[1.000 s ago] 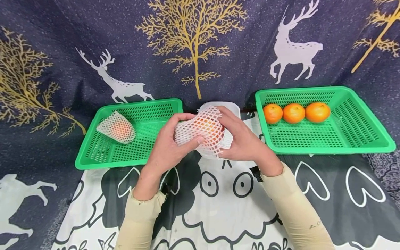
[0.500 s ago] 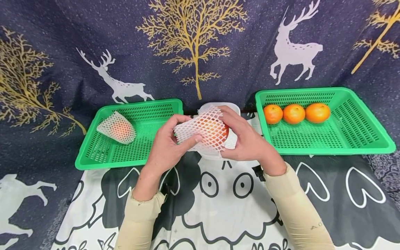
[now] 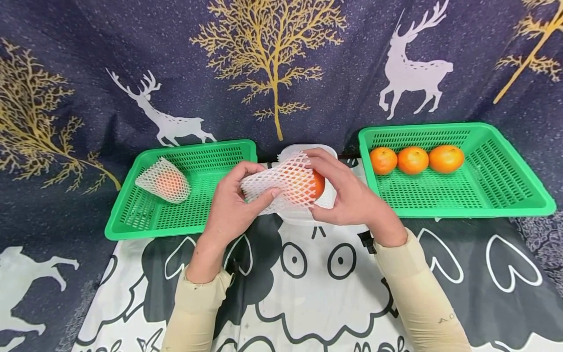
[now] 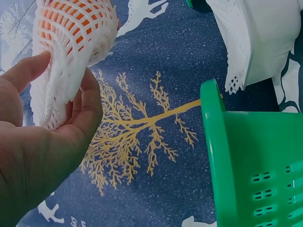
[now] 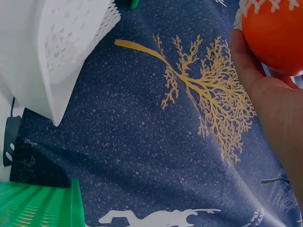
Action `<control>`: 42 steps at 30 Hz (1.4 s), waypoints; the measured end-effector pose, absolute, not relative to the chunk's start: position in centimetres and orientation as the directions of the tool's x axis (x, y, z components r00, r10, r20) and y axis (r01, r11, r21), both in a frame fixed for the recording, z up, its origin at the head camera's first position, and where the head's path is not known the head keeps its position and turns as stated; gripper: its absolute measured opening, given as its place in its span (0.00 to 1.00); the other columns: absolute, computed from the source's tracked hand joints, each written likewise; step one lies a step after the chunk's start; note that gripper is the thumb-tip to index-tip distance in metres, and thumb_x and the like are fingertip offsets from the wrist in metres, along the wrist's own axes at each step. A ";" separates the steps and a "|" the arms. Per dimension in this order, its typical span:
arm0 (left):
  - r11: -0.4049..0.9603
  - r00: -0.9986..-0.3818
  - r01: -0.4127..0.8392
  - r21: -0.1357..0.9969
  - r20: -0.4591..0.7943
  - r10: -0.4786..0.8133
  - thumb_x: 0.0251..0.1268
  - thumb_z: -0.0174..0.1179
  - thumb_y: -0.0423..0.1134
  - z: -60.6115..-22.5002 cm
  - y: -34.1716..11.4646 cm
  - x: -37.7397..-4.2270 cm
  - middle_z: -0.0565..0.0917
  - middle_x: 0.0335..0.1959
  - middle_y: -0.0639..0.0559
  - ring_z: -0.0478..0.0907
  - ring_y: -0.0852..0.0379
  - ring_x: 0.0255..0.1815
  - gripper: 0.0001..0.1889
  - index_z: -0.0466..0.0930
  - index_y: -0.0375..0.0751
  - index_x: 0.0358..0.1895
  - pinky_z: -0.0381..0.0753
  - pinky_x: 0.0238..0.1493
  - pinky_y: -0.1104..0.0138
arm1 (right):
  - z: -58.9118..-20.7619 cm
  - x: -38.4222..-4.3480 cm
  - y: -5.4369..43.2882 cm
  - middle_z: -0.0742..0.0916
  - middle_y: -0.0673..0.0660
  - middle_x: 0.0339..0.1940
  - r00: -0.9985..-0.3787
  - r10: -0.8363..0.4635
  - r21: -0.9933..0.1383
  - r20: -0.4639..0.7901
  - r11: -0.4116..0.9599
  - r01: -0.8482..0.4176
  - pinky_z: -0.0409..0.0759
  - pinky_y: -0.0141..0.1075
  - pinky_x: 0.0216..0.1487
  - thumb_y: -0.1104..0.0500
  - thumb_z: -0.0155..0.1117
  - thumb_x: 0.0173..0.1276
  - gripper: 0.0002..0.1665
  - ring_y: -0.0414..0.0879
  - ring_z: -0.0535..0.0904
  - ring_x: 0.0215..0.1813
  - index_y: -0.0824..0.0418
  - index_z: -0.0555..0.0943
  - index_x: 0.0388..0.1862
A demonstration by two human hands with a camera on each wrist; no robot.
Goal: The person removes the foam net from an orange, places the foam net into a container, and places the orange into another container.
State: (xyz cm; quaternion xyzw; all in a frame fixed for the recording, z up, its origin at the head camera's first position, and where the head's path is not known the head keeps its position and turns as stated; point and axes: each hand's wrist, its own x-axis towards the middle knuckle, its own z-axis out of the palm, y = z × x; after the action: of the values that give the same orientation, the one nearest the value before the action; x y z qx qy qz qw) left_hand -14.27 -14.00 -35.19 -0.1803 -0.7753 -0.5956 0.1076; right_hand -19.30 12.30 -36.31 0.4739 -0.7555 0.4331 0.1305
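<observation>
In the head view, a white foam net sleeve [image 3: 266, 183] is stretched over an orange [image 3: 318, 185]. My left hand [image 3: 230, 205] pinches the gathered left end of the sleeve between thumb and fingers; the left wrist view shows the bunched mesh [image 4: 59, 90] in that grip. On the other side my right hand [image 3: 349, 195] curls round the bare right side of the orange, its fingertips at the sleeve's open edge. Seen from the right wrist, the smooth orange skin [image 5: 277, 35] shows below the mesh edge. Behind both hands stands a white tub [image 3: 332, 151], partly hidden.
A green basket [image 3: 176, 232] on the left holds one netted orange [image 3: 169, 183]. Another green basket [image 3: 466, 212] on the right has three bare oranges [image 3: 412, 160] along its back left. White mesh [image 4: 232, 68] lies in the tub. A patterned cloth [image 3: 316, 303] covers the table.
The orange has come further out of the sleeve on the right, baring more skin. My right hand has shifted slightly right; the left keeps its pinch and has drawn slightly left.
</observation>
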 end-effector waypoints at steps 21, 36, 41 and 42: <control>0.438 -0.905 0.416 0.797 0.408 0.117 0.62 0.78 0.36 -35.4 -14.3 -14.5 0.89 0.44 0.54 0.84 0.58 0.44 0.16 0.88 0.47 0.52 0.83 0.44 0.65 | -35.8 -19.6 13.7 0.77 0.53 0.72 -0.556 -0.593 -0.576 0.581 0.183 -0.797 0.77 0.38 0.66 0.62 0.77 0.55 0.43 0.48 0.73 0.72 0.56 0.76 0.73; 0.465 -0.910 0.399 0.790 0.402 0.098 0.64 0.76 0.37 -35.7 -14.2 -14.8 0.89 0.42 0.54 0.83 0.57 0.43 0.12 0.87 0.46 0.49 0.81 0.45 0.62 | -33.6 -18.6 14.2 0.79 0.62 0.65 -0.561 -0.550 -0.547 0.619 0.211 -0.810 0.76 0.37 0.63 0.69 0.77 0.50 0.41 0.53 0.74 0.66 0.67 0.76 0.66; 0.469 -0.909 0.402 0.786 0.404 0.101 0.65 0.76 0.37 -35.8 -14.2 -14.9 0.89 0.42 0.54 0.82 0.57 0.43 0.12 0.87 0.46 0.49 0.80 0.45 0.62 | -35.2 -19.9 14.9 0.78 0.60 0.67 -0.586 -0.540 -0.563 0.604 0.233 -0.793 0.76 0.33 0.64 0.67 0.80 0.48 0.45 0.51 0.74 0.67 0.64 0.75 0.68; 0.469 -0.909 0.402 0.786 0.404 0.101 0.64 0.76 0.37 -35.8 -14.2 -15.0 0.89 0.42 0.54 0.82 0.57 0.43 0.12 0.87 0.46 0.48 0.79 0.45 0.61 | -35.3 -20.0 15.0 0.78 0.60 0.67 -0.592 -0.536 -0.569 0.602 0.233 -0.789 0.75 0.32 0.64 0.68 0.80 0.48 0.45 0.51 0.74 0.67 0.64 0.75 0.68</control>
State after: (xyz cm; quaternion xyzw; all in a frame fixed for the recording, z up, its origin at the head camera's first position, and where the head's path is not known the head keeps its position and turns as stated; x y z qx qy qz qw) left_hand -14.96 -14.16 -35.83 -0.1491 -0.8434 -0.4932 0.1526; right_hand -19.98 15.03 -35.27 0.4291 -0.7723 0.4467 0.1415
